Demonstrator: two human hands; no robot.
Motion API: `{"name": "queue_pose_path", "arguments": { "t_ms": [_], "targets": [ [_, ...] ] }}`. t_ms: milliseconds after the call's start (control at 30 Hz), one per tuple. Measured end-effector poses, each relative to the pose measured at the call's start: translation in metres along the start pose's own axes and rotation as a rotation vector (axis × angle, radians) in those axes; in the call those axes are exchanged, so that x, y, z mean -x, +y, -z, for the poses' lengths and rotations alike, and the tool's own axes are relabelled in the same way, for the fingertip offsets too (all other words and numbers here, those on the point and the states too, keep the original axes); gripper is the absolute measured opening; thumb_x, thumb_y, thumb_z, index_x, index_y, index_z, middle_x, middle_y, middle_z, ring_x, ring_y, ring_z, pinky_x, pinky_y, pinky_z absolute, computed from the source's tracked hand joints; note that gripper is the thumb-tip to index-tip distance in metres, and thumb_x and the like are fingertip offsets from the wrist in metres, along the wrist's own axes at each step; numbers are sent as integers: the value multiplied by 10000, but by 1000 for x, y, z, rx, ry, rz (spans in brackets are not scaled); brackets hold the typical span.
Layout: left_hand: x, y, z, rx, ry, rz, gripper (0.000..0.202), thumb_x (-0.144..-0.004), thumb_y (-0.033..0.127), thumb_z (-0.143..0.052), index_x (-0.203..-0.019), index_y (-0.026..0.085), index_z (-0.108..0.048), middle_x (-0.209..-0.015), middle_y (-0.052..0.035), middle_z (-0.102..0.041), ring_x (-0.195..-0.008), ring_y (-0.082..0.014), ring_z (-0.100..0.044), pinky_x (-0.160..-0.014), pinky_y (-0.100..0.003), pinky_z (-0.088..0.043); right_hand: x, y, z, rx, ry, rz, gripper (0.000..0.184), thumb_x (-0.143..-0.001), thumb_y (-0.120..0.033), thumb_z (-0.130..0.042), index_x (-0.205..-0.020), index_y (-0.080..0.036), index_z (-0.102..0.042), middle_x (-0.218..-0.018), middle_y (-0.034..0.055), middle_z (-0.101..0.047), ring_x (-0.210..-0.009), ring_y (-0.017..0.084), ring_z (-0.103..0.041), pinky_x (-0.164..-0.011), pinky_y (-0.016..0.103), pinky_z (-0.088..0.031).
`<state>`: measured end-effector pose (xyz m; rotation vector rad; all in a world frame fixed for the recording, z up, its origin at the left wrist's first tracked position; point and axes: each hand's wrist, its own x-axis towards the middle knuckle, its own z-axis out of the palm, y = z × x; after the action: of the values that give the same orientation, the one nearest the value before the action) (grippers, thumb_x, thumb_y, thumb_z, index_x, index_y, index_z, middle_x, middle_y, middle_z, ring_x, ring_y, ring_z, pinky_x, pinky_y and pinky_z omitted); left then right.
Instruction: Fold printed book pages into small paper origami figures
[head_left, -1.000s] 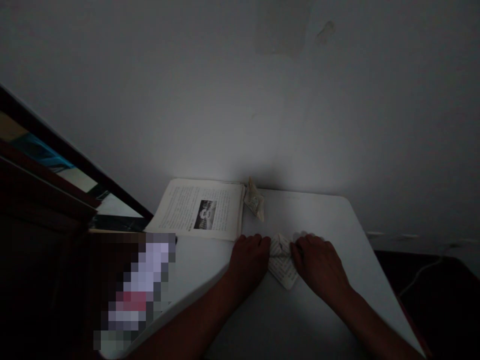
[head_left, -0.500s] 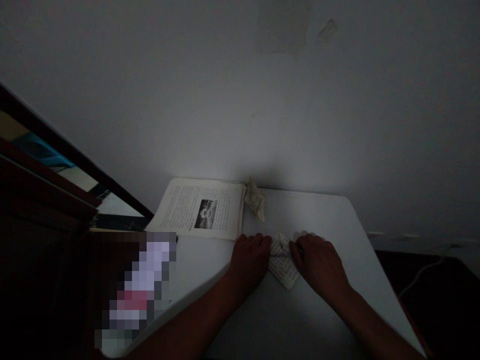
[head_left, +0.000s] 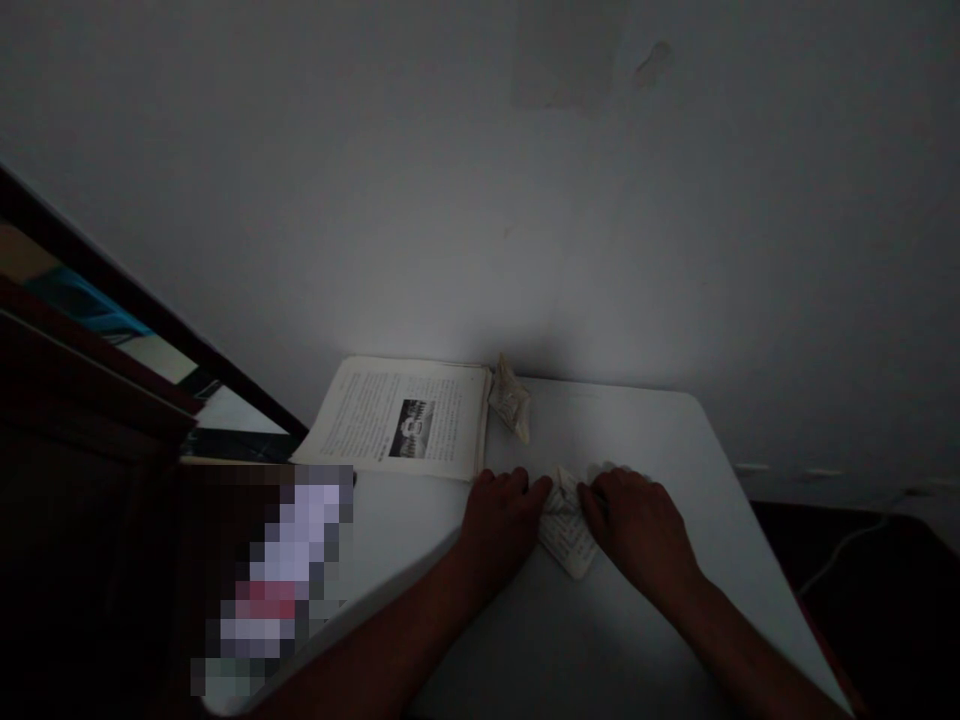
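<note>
Dim view down onto a smooth white tabletop with rounded corners (head_left: 630, 430), set against a plain grey-white wall (head_left: 360, 220). On the tabletop, directly between 2 bare hands and touching both: a small diamond-like piece of folded white paper printed with dark text (head_left: 571, 550), 1 point towards the wearer, 1 point towards the wall. At the paper's left side, the bare left hand (head_left: 501, 522), grasping the edge with curled fingers, index fingertip on the folded part. At the right side, the bare right hand (head_left: 639, 525), pinching the opposite edge between thumb and bent fingers; undersides of both grips hidden. Beyond the paper, nearer the wall, a pointed, beige-white shape of folded printed paper (head_left: 511, 402). Just beside it, to the left, a cream-paged book with a black-and-white picture (head_left: 356, 410), lying flat. At lower left, a pixelated lilac and red patch (head_left: 300, 545), details unreadable. At far right, a thin pale cable (head_left: 840, 545) over dark surroundings.
</note>
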<state>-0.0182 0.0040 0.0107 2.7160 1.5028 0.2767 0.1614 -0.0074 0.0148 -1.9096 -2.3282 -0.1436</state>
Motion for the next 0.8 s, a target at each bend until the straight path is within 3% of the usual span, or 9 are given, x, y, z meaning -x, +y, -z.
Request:
{"name": "queue_pose_path", "arguments": {
  "t_ms": [167,400,800],
  "targets": [
    [-2,5,3,20,35,45,161,-874,247,-449,-975,225,-572,-815,-36,-564,-730,-197,-535,-684,-345,-377,0,-1,2,-5,-5,-3,301,-904,-348,-388,-731,-186,-573,-753,63,-603,-763,233,-545,-695,338,-309],
    [-4,12,3,107,94,126,240,-834,406,-484,-920,203,-579,-854,-62,-538,-809,-218,-508,-722,-355,-372,-1,-1,2,-11,-15,-8,289,-900,-339,-400,-717,-187,-565,-745,63,-600,-751,232,-544,-688,336,-308],
    [-12,17,-3,132,144,198,205,-826,354,-497,-930,200,-584,-859,-63,-534,-835,-222,-480,-765,-377,-358,-2,0,-1,-14,11,12,286,-897,-336,-406,-724,-186,-576,-737,63,-609,-763,234,-549,-697,334,-307]
  ]
}}
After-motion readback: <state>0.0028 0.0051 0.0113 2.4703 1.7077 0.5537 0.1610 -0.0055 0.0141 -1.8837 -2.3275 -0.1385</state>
